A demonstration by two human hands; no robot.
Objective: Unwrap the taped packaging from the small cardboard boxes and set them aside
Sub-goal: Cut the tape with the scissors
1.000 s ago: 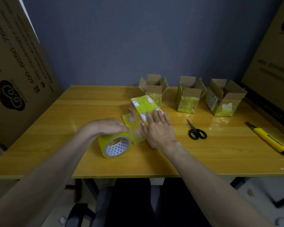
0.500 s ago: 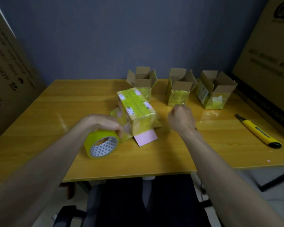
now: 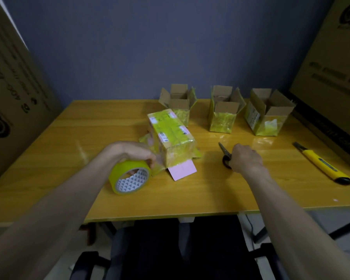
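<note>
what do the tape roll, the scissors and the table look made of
Tape roll: glossy yellow plastic film, likely on a card core printed with triangles. Scissors: grey blades look like metal; dark handles, probably plastic, mostly under the right hand. Table: wood or wood-look laminate, shiny, with grain lines.

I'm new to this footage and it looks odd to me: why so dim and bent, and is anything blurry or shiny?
Head view: dim room, yellowish cast; the wide lens bows the table edge and stretches both forearms; pale glare streaks on the wood beside the scissors; the right hand looks slightly soft; the tape roll and taped box stay fairly sharp.
</note>
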